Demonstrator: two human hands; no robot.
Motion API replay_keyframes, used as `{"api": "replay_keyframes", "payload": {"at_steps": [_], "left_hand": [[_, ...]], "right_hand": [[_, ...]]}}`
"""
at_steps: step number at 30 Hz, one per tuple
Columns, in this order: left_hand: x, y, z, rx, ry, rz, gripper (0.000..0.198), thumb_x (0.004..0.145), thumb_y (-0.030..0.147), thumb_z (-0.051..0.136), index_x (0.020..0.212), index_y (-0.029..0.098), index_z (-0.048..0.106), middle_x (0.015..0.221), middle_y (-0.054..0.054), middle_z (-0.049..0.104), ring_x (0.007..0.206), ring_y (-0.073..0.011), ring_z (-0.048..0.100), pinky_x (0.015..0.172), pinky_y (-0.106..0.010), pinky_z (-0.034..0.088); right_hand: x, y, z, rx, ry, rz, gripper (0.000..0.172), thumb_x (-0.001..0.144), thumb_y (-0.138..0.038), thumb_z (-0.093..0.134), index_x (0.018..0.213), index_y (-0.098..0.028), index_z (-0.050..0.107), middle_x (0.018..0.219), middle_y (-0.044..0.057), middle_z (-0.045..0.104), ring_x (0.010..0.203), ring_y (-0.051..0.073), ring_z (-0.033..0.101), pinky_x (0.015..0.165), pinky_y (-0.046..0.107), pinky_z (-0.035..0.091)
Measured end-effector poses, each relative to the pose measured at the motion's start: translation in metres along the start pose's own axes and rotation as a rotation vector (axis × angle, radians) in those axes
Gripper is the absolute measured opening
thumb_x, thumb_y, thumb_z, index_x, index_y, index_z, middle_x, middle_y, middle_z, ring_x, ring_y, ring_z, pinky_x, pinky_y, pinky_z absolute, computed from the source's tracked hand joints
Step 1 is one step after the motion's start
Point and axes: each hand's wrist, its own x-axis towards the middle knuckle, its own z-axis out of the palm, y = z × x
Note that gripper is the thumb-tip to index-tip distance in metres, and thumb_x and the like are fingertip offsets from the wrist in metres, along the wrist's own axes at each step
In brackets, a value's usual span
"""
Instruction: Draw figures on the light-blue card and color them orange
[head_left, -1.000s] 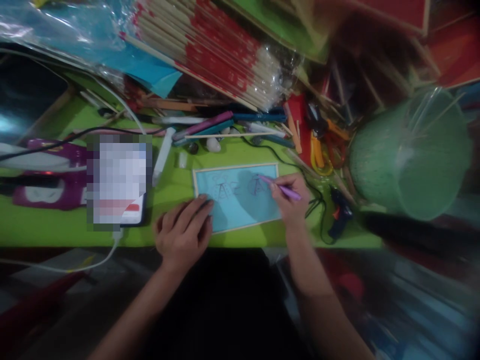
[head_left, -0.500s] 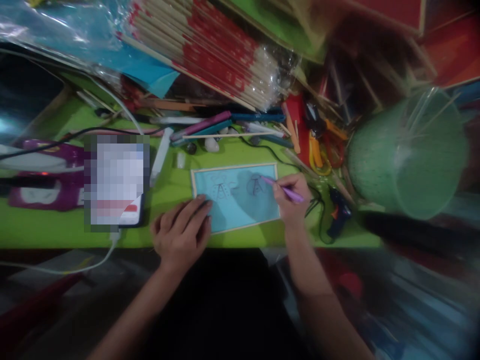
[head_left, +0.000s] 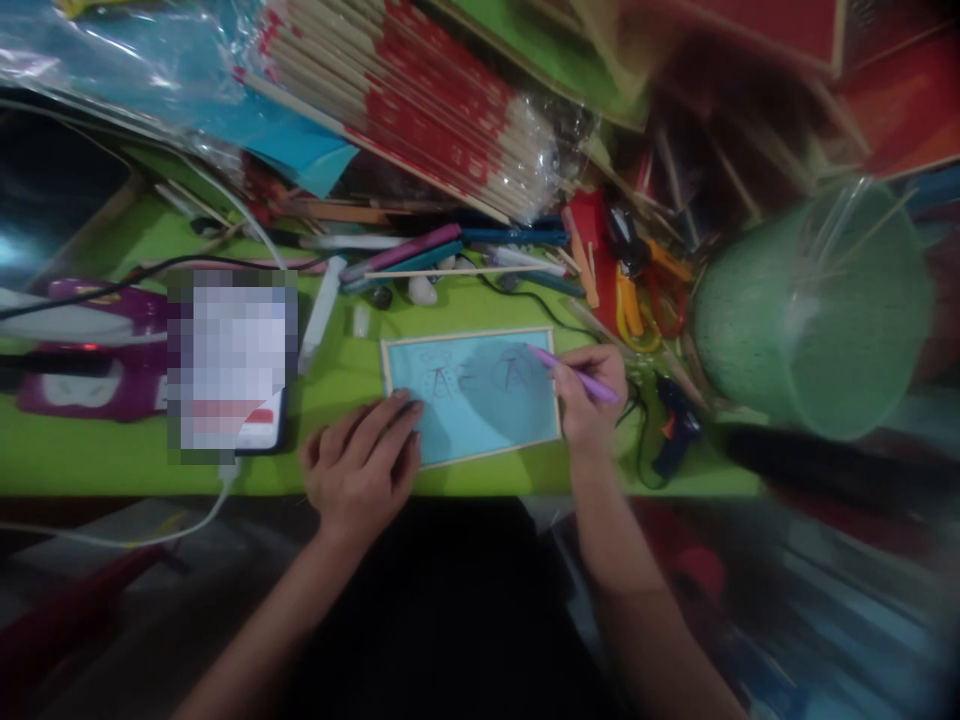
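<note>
A light-blue card (head_left: 480, 425) with a thin pale wooden frame lies on the green tabletop in front of me. Dark drawn marks, one like a letter A and another like it inside a rounded outline, show on its upper half. My right hand (head_left: 592, 395) grips a purple pen (head_left: 570, 372), its tip at the card's upper right, by the second drawing. Whether the tip touches the card I cannot tell. My left hand (head_left: 367, 455) rests with outstretched fingers over the card's lower left corner and holds nothing.
A phone (head_left: 232, 370) with a cable stands at the left. Pens (head_left: 412, 248) and sticks lie behind the card. Orange-handled cutters (head_left: 634, 290), a dark glue gun (head_left: 675, 430) and a green bucket (head_left: 810, 310) are on the right. Bundled wooden sticks (head_left: 420, 100) fill the back.
My right hand and the purple pen have shifted slightly right, with the tip a little higher on the card. My left hand has stayed in place.
</note>
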Motion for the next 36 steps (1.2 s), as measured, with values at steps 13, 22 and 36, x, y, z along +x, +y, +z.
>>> {"api": "replay_keyframes", "payload": {"at_steps": [13,22,36], "left_hand": [[0.002,0.001,0.001,0.009,0.012,0.005,0.055,0.093,0.024,0.075,0.145,0.035,0.063,0.128,0.0,0.079,0.108,-0.0251,0.071,0.093,-0.043,0.04],[0.015,0.0,-0.014,-0.167,-0.06,-0.085,0.032,0.097,0.018,0.066,0.127,0.029,0.07,0.128,-0.004,0.078,0.109,-0.0259,0.072,0.09,-0.042,0.047],[0.075,-0.023,0.011,-0.173,-0.024,-0.264,0.019,0.1,0.025,0.061,0.11,0.031,0.076,0.104,-0.006,0.072,0.104,-0.0258,0.07,0.099,-0.047,0.052]], "right_hand": [[0.004,0.005,0.001,0.11,-0.067,0.033,0.02,0.092,-0.04,0.073,0.105,-0.027,0.07,0.093,-0.001,0.071,0.069,0.013,0.065,0.064,0.028,0.055],[0.011,-0.007,0.005,0.248,-0.102,0.154,0.014,0.088,-0.032,0.074,0.1,-0.025,0.075,0.087,0.0,0.071,0.071,0.013,0.063,0.061,0.026,0.052],[0.03,-0.002,0.012,0.209,-0.119,0.122,0.009,0.081,-0.03,0.077,0.087,-0.024,0.075,0.072,-0.004,0.068,0.059,0.011,0.06,0.054,0.025,0.046]]}}
